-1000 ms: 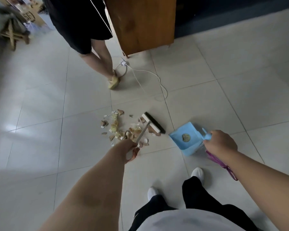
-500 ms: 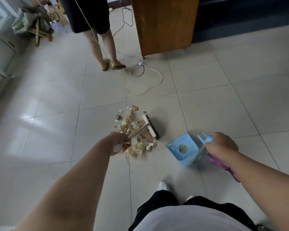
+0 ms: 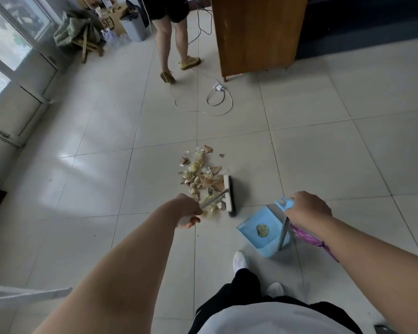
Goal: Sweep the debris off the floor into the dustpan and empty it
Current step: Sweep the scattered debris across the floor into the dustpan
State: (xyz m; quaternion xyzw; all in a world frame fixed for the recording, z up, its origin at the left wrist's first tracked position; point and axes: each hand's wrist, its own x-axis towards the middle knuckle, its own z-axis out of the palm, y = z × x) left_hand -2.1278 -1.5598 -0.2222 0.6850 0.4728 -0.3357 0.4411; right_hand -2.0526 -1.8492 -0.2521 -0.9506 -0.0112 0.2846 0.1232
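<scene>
Left hand grip wraps broom handle, end hidden in fist. Right hand grip clamps dustpan handle. Debris centre frame, against broom head; dustpan lower right. Open floor left.

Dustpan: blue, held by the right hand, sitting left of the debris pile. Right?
No. The head view shows the dustpan right of the debris pile, not left. It is blue, and the right hand holds it.
</scene>
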